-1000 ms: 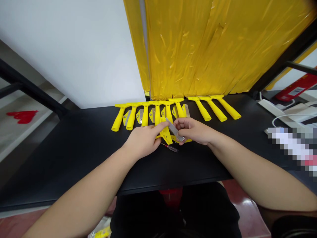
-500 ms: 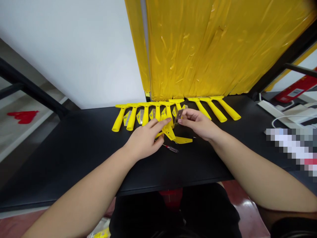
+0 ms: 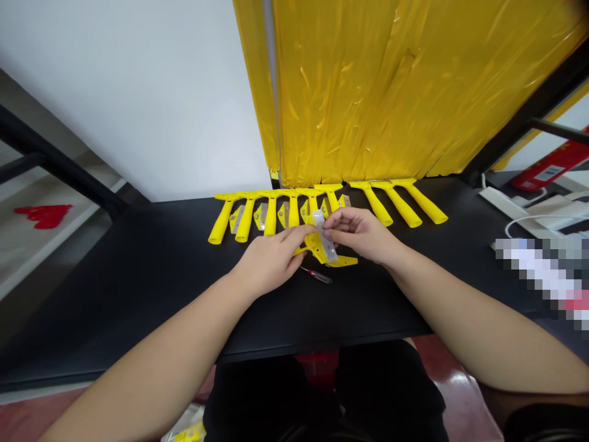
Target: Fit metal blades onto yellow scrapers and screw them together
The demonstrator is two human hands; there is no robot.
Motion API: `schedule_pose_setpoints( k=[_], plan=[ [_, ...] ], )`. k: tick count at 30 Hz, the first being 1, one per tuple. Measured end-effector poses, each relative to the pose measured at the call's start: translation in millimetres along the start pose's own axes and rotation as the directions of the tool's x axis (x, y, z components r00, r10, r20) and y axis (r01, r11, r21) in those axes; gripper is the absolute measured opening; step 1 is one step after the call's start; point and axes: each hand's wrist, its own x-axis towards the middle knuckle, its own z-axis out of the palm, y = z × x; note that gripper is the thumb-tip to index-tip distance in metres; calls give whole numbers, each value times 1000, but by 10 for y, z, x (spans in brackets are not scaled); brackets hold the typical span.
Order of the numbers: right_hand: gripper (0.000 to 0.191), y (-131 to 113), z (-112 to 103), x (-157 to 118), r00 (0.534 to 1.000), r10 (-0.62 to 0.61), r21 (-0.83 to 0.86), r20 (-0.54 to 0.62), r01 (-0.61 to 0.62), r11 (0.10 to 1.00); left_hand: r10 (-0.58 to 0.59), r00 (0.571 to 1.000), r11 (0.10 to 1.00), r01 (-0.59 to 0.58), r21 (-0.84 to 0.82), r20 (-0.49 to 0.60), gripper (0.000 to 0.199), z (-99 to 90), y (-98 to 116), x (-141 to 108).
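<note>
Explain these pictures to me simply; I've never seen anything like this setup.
There is no machine here: a person works with two bare hands, filmed by one head-worn camera that looks forward and down. All the pictures come from it.

The left hand holds a bright yellow plastic scraper-like piece. The right hand holds a flat, shiny metal blade-like strip against it.

On the black tabletop lie a row of yellow plastic handles, with small metal-and-yellow pieces between some, and a small screwdriver with a clear dark handle.
</note>
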Motion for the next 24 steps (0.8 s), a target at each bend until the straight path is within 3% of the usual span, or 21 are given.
schedule_pose_setpoints(
  k=[10, 17, 24],
  plan=[
    [50, 55, 9, 13, 988, 153, 35, -7, -153, 988, 64, 998, 997, -65, 47, 12, 49, 4, 4, 9],
    [46, 35, 39, -2, 982, 189, 5, -2, -189, 982, 88, 996, 995, -87, 56, -17, 44, -14, 19, 9],
    [23, 45, 90, 10, 953, 284, -3, 108, -285, 958, 103, 995, 991, -102, 83, -9, 44, -6, 39, 8]
  ],
)
